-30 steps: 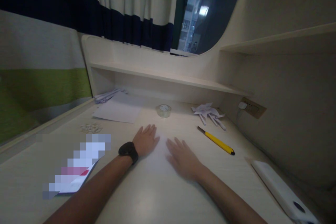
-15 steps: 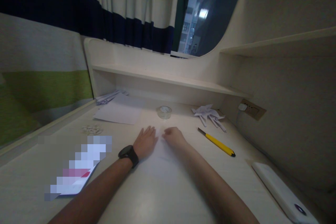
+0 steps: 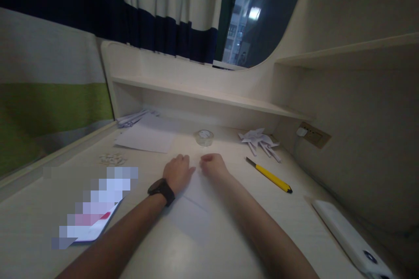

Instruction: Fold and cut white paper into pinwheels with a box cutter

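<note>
Both hands sit mid-frame on a white paper sheet (image 3: 193, 209) lying on the surface (image 3: 229, 244). The left hand (image 3: 176, 172) and right hand (image 3: 212, 165) are curled, pinching the sheet's far edge, probably to fold it. A second ago both palms lay flat and open; a crease now shows. The yellow utility knife (image 3: 270, 175) lies off right.

Clear tape roll (image 3: 204, 137) at desk's back centre. Yellow-handled utility knife (image 3: 270, 175) lying right, crumpled folded white paper scraps (image 3: 259, 141) just behind. Flat white paper sheet (image 3: 145, 138) back left. White oblong device (image 3: 352, 240) near right edge.
</note>
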Action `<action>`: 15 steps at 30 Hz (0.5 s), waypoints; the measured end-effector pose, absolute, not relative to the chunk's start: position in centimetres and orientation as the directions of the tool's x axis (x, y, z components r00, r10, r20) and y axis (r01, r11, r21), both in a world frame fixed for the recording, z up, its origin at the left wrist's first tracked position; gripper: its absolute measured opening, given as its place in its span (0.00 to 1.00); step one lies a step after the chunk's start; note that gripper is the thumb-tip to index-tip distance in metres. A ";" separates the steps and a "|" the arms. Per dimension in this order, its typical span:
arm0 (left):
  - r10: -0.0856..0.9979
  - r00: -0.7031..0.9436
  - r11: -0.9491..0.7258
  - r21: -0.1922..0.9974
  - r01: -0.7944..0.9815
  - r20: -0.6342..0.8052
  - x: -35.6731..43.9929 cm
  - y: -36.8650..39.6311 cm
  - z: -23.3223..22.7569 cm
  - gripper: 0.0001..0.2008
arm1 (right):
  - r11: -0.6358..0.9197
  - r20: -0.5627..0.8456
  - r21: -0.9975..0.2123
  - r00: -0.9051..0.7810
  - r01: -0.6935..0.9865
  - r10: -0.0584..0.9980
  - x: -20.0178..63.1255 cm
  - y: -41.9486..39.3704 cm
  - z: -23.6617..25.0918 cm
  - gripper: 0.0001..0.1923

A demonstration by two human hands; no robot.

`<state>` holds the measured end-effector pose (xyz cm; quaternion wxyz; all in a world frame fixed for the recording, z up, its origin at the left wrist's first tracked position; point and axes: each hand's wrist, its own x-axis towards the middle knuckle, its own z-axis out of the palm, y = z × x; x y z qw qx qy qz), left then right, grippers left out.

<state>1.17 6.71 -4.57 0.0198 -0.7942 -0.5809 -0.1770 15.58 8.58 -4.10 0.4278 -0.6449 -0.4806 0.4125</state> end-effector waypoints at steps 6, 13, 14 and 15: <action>0.931 0.237 -0.292 0.175 0.940 0.280 1.7 6.0 -4.2 0.10 | -0.283 -0.274 -0.946 0.075 0.160 0.959 14.3 9.5 -2.9 0.12; 0.930 0.230 -0.313 0.288 0.905 0.287 1.2 6.5 -4.0 0.12 | -0.303 -0.305 -0.944 0.000 0.133 0.952 14.6 9.3 -3.7 0.12; 0.929 0.232 -0.320 0.313 0.894 0.288 1.1 6.6 -3.9 0.13 | -0.282 -0.285 -0.952 -0.002 0.121 0.959 14.8 9.2 -3.8 0.09; 0.928 0.235 -0.329 0.341 0.880 0.289 1.0 6.7 -3.8 0.14 | -0.258 -0.260 -0.961 -0.009 0.104 0.966 15.0 9.0 -3.9 0.06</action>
